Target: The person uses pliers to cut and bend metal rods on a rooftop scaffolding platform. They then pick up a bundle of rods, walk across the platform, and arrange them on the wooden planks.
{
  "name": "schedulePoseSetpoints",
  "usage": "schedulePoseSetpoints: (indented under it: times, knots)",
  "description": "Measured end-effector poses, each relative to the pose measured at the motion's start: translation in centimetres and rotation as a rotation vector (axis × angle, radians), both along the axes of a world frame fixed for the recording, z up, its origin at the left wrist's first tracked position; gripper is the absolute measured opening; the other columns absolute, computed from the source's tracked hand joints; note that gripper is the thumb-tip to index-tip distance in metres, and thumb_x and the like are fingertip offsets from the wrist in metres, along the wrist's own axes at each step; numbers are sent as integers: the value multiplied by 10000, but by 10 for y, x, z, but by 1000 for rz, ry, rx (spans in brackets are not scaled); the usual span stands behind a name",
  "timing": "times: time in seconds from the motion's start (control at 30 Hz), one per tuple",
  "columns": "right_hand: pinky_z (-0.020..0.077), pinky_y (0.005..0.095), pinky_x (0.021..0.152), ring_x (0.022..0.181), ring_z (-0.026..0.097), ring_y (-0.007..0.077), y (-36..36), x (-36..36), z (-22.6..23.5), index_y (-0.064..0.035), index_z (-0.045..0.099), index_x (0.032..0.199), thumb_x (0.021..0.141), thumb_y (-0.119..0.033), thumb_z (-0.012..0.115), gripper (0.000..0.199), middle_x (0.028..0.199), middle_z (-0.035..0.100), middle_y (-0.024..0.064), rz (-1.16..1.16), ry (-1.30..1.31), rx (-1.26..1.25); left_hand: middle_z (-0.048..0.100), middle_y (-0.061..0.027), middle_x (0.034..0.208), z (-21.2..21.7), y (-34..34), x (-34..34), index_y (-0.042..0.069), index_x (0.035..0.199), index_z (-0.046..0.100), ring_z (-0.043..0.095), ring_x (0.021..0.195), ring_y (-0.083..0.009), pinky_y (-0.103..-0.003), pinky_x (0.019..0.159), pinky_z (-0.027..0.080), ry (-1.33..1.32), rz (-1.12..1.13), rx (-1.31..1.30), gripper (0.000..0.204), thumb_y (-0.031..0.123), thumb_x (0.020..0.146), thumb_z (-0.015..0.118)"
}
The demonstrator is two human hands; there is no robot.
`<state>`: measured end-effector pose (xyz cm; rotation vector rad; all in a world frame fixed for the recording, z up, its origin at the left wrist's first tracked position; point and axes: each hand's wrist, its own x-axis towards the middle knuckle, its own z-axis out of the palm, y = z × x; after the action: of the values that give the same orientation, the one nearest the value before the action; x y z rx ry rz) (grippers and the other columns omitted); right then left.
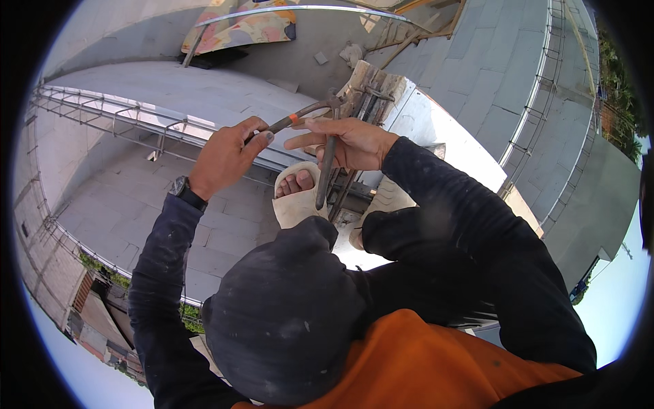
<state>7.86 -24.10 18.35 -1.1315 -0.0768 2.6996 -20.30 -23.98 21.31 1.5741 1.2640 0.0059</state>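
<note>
Closed round one dark handle of a pair of pincers (326,174), my left hand (225,155) is raised at centre left. An orange band marks that handle. The jaws lie against the end of a wooden-edged beam, and the second handle hangs down, spread wide from the first. My right hand (347,142) has its fingers loosely around this second handle; part of their grip is hidden. Beneath the tool, the beam form (373,88) has rough timber edges and a metal rod across it. My sandalled foot (297,194) is just left of the hanging handle.
Long rebar cages (160,126) run at the left, and another rebar cage (538,102) lies along the right. Grey panel decking (477,58) spreads below at right. A colourful patterned sheet (245,31) lies at the far left. My bent knee (283,313) fills the near middle.
</note>
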Motion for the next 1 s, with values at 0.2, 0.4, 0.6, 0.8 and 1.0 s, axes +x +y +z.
schedulePoseSetpoints:
  times: [0.2, 0.4, 0.6, 0.8, 1.0]
  knots:
    - [579, 275, 549, 630, 616, 87, 42, 86, 63, 12, 411, 1526, 1094, -384, 517, 595, 1048, 736, 148, 511, -272, 212, 598, 2, 661, 3, -3, 41, 19, 1184, 702, 529, 623, -60, -250, 547, 433, -410, 298, -361, 460, 444, 1068, 572]
    - [615, 345, 792, 1129, 668, 230, 69, 120, 131, -36, 361, 1568, 1088, -472, 465, 657, 1504, 528, 189, 129, -337, 679, 643, -20, 723, 28, 48, 108, 39, 1121, 700, 467, 532, -48, -225, 499, 409, -526, 261, -67, 431, 422, 1104, 503]
    - [642, 360, 742, 1110, 668, 291, 39, 182, 140, -23, 209, 1626, 1048, -321, 508, 715, 1589, 381, 288, -297, -243, 746, 589, -4, 742, 27, 115, 122, 34, 1039, 656, 463, 607, -47, -212, 561, 404, -349, 80, 473, 394, 374, 1124, 476]
    - [581, 256, 431, 874, 718, 284, -36, 302, 141, 51, 235, 1592, 936, -235, 547, 781, 1490, 481, 336, -287, -585, 670, 508, -2, 773, -18, 139, 64, 25, 1041, 618, 461, 686, -101, -267, 644, 413, -95, 126, 401, 292, 313, 1066, 571]
    - [534, 213, 376, 810, 718, 238, -117, 360, 101, 65, 417, 1483, 865, -293, 616, 741, 1373, 606, 294, -295, -877, 385, 700, -134, 928, -94, 90, 111, 26, 1271, 599, 683, 813, -285, -390, 754, 531, 550, -172, 122, 747, 608, 826, 739]
